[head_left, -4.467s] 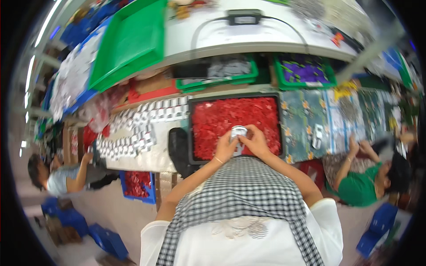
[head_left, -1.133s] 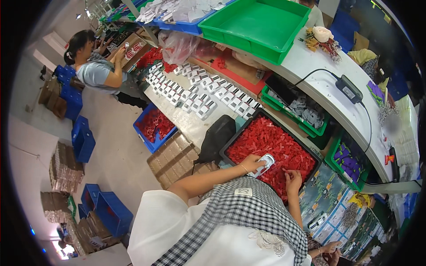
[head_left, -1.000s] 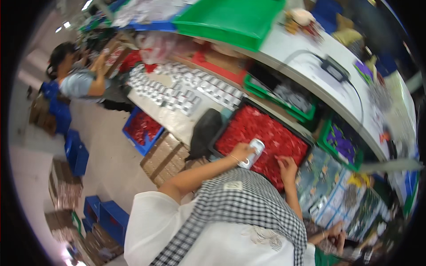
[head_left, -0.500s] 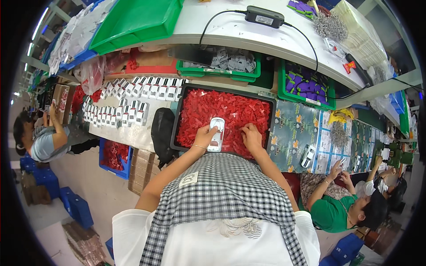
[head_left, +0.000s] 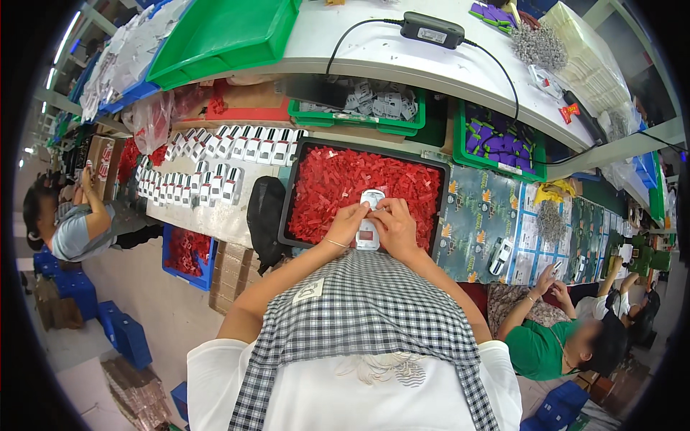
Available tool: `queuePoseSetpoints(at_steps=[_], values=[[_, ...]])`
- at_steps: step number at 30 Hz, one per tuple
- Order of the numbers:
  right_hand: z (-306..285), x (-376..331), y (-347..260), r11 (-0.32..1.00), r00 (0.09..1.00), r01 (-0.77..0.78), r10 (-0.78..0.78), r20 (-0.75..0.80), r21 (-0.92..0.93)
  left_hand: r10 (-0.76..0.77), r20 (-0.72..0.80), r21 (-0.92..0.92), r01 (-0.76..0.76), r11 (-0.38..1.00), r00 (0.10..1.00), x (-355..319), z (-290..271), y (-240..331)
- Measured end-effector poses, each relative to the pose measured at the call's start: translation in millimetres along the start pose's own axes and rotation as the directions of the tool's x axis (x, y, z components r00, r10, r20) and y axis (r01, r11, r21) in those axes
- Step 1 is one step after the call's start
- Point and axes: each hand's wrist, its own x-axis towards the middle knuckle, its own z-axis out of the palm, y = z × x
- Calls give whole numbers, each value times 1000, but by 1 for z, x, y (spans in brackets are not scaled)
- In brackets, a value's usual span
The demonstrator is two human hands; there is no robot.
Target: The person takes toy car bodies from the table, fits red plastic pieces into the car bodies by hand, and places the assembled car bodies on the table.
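Head view. Left hand (head_left: 348, 223): fingers curled round the left side of a small white part (head_left: 369, 219). Right hand (head_left: 393, 226): clasping the same part from the right, fingertips at its upper end. Part: white, oblong, with a small red patch near its middle; held upright between both hands, over the near edge of the tray (head_left: 287, 194). Tray: black, rectangular, filled with small red pieces (head_left: 330, 183). Bag (head_left: 264, 215): black, hanging just left of the tray. White units (head_left: 215, 161): standing in rows on the bench, left of the tray. Green bin (head_left: 415, 122): behind the tray, holding grey-white parts. Second green bin (head_left: 460, 136): to its right, holding purple parts. Adapter (head_left: 431, 29): black, with cable, on the white shelf above. Green bin lid or tray (head_left: 223, 36): upper left. Printed sheets (head_left: 481, 215): right of the tray. Seated person in green (head_left: 553, 345): lower right. Another seated person (head_left: 72, 230): far left.
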Motion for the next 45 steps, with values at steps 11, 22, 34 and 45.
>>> queuePoseSetpoints(at_steps=[11,22,34,45], values=[[1,-7,-2,998,999,26,-24,24,-64,57,-4,66,-57,996,998,-2,-2,-12],[1,-11,-5,996,999,9,-5,50,-85,9,7,119,-10,993,1000,-2,-7,-19],[0,-15,0,999,995,-20,16,-103,-43,57,72,158,-68,985,996,-3,1,-14],[-9,-16,-3,999,999,0,-3,-54,-53,97,98,220,-117,969,990,0,-3,-15]])
